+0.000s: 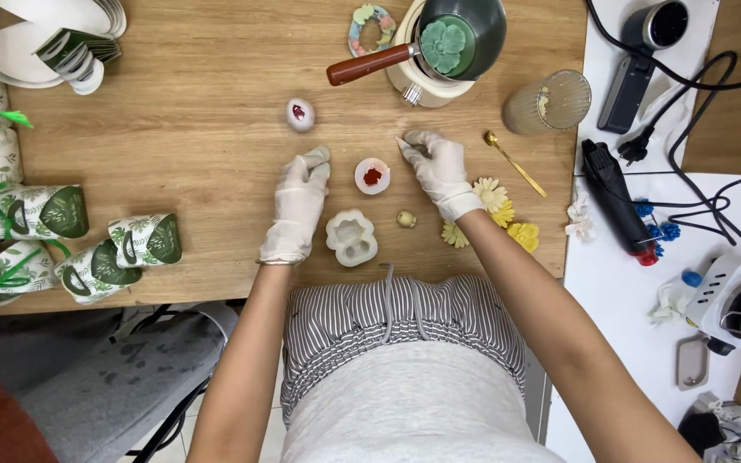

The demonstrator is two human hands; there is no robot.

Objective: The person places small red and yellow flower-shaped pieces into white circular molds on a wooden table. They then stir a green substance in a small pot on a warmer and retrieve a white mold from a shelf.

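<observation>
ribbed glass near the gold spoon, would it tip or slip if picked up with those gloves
The ribbed glass looks nearly empty, so probably light and easy to knock over. Its ridges should give the gloved right hand some grip. Being glass, it is likely fragile.

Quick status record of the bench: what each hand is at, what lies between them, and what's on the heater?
Left hand: gloved, resting on the wooden table, holding nothing clear
Right hand: gloved, fingertips pinched, contents too small to tell
Between hands: small white mould with red fill
Near the body: empty white silicone mould
Heater: saucepan with green flower shape inside
Right of hands: gold spoon, ribbed glass
</observation>
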